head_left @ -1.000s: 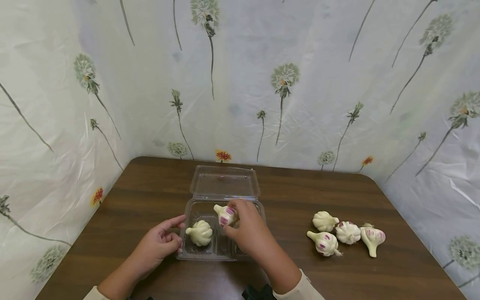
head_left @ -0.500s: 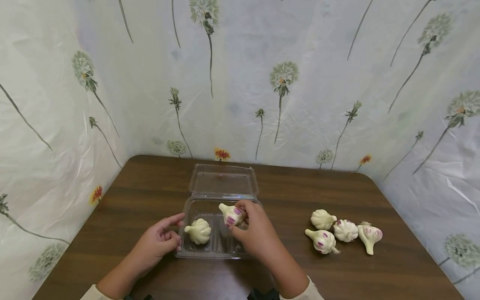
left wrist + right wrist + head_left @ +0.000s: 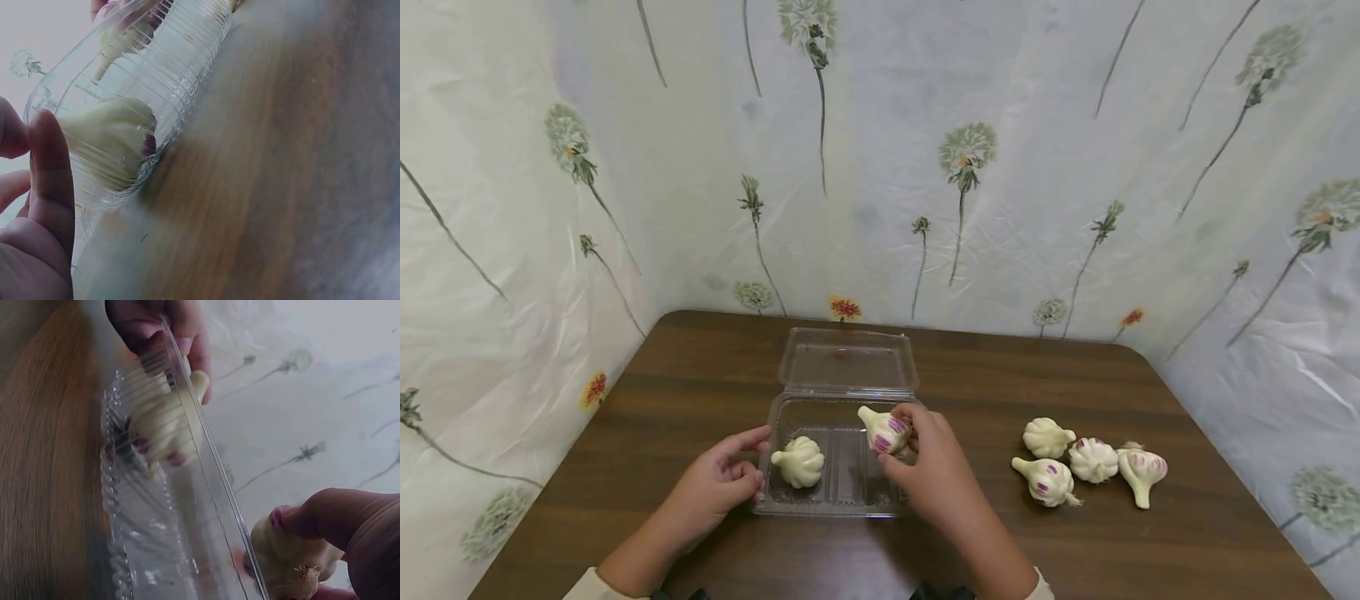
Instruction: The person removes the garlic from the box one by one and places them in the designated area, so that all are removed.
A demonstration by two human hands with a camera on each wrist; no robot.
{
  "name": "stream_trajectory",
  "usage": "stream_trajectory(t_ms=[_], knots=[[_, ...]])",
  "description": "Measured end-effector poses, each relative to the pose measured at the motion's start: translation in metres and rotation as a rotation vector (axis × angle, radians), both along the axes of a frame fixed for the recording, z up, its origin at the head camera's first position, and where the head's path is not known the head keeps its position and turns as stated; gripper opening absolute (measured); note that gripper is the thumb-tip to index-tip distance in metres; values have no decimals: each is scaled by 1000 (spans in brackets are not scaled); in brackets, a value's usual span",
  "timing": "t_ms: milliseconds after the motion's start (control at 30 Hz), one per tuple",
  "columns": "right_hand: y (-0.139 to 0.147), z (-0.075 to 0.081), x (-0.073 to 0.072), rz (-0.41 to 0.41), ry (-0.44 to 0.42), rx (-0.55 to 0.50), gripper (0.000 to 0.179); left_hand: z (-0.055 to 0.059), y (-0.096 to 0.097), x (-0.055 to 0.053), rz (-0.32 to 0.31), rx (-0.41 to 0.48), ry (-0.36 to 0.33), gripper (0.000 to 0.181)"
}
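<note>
A clear plastic clamshell container (image 3: 808,509) lies with its hinged lid (image 3: 848,360) folded back. My left hand (image 3: 718,483) pinches its left rim between thumb and fingers, close up in the left wrist view. A pale garlic bulb (image 3: 800,462) sits in the left compartment, neck pointing left. Over the right side of the container, my right hand (image 3: 936,467) holds a purple-streaked garlic bulb (image 3: 886,432) between thumb and fingers, its neck toward the upper left. The root end of that held garlic bulb (image 3: 281,562) shows in the right wrist view.
To the right on the brown wooden table (image 3: 1000,383) lies a cluster of several garlic bulbs, among them a pale bulb (image 3: 1047,437) and a streaked bulb (image 3: 1049,482). A flower-patterned sheet (image 3: 865,167) hangs behind the table and along its sides.
My right hand has moved to the right with the garlic bulb, from the middle of the container to its right side. My left hand stays at the rim.
</note>
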State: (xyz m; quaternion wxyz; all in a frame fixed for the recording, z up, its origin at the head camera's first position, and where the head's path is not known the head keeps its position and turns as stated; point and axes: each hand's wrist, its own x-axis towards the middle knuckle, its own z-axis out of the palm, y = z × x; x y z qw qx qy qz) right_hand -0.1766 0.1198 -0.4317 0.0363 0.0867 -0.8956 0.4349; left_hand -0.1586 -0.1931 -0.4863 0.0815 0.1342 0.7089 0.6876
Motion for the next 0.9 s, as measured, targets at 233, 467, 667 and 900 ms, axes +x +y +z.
stream_trajectory(t_ms=[233,467,667,900], knots=[[10,-1,2,-33,-5,6,53,-1,1,-1,-7,-1,-3,65],[19,1,6,-42,-4,-19,55,-1,0,0,-8,4,-9,66],[28,5,9,-59,11,-10,55,0,0,0,-6,-2,-17,66],[37,7,10,-90,8,6,56,2,1,0,-5,-2,-17,65]])
